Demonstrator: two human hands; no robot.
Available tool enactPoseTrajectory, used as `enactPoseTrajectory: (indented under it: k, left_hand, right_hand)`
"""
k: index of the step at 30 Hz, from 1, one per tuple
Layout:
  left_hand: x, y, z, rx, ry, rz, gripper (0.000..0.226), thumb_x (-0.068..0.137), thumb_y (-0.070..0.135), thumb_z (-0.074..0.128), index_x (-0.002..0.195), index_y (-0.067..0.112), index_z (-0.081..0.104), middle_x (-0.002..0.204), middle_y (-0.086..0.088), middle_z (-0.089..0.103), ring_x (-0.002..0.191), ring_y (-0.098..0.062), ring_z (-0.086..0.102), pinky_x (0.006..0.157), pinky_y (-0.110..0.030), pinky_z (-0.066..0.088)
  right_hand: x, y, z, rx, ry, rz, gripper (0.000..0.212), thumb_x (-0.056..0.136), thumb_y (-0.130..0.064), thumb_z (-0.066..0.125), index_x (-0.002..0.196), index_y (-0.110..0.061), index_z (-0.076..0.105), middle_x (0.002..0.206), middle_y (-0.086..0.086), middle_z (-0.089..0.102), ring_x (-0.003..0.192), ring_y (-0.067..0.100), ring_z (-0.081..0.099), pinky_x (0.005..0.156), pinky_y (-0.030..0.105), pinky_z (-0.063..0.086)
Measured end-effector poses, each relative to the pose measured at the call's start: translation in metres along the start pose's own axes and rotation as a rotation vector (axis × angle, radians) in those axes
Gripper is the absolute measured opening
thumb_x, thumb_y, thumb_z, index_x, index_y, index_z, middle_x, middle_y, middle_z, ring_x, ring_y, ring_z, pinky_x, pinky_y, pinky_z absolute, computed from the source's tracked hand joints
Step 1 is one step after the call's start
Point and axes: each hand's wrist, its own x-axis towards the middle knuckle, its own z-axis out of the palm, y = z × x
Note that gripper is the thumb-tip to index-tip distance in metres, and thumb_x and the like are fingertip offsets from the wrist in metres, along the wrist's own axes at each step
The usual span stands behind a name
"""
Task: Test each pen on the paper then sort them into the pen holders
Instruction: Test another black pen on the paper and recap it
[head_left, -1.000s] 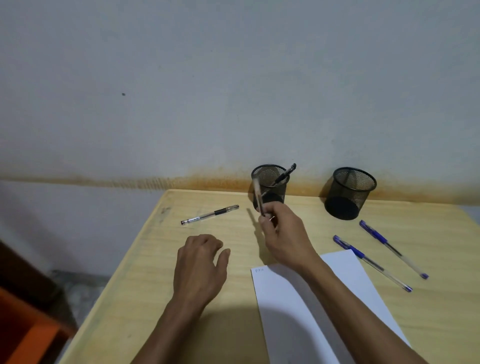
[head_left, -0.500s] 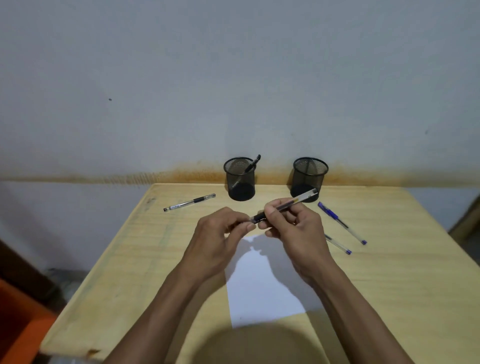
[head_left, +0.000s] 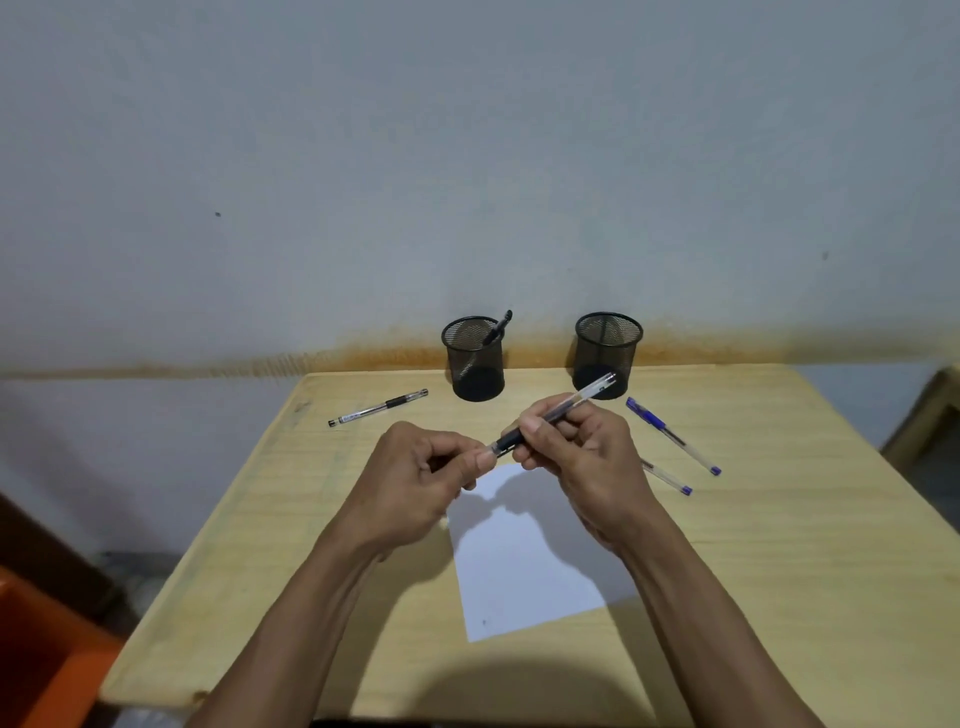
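A pale wooden worktop (head_left: 779, 545) stands against a grey wall and carries a white sheet of paper (head_left: 524, 571) near its middle, with two black mesh pen holders (head_left: 474, 364) (head_left: 607, 353) at the far edge, the left one containing a black pen (head_left: 497, 328). Above the paper the right hand (head_left: 582, 457) has its fingers curled round a clear-barrelled pen (head_left: 558, 413), held aslant, while the left hand (head_left: 421, 478) pinches that pen's near tip. On the worktop a black-gripped pen (head_left: 378, 407) lies left of the holders, and two blue pens (head_left: 672, 435) (head_left: 667, 477) lie right of the hands.
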Motion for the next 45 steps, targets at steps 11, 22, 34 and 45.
enactPoseTrajectory:
  k: [11,22,34,45]
  left_hand:
    - [-0.022,-0.063,-0.02,0.347,0.266,-0.142,0.017,0.091,0.017,0.065,0.076,0.01,0.072,0.074,-0.004,0.071,0.074,-0.02,0.064,0.072,-0.038,0.053]
    - [0.023,-0.094,-0.012,0.366,0.218,-0.295,0.011,0.084,0.018,0.071,0.073,0.016,0.072,0.068,0.002,0.07,0.072,-0.018,0.065,0.069,-0.035,0.054]
    - [0.033,-0.121,-0.007,0.462,0.203,-0.237,0.026,0.088,0.036,0.066,0.076,0.014,0.074,0.072,-0.002,0.07,0.073,-0.02,0.063,0.069,-0.035,0.053]
    - [-0.003,-0.12,0.018,0.472,0.072,0.164,0.034,0.085,0.039,0.071,0.113,0.019,0.071,0.112,0.007,0.066,0.113,-0.011,0.057,0.091,-0.033,0.05]
  right_hand:
    - [0.02,-0.006,-0.042,0.236,0.344,0.145,0.01,0.103,-0.007,0.056,0.094,-0.004,0.059,0.075,0.015,0.076,0.059,0.018,0.073,0.054,0.019,0.058]
    - [-0.001,0.016,-0.024,0.011,0.315,0.179,0.004,0.098,-0.001,0.063,0.096,-0.002,0.06,0.083,0.019,0.077,0.075,0.028,0.077,0.07,0.033,0.061]
    - [-0.009,0.027,-0.014,-0.089,0.258,0.188,0.005,0.098,-0.003,0.064,0.095,0.0,0.062,0.082,0.013,0.079,0.076,0.024,0.078,0.066,0.027,0.061]
    - [-0.003,0.042,-0.001,-0.217,0.248,0.157,0.013,0.089,0.006,0.071,0.088,-0.004,0.063,0.076,0.005,0.077,0.076,0.018,0.078,0.066,0.027,0.062]
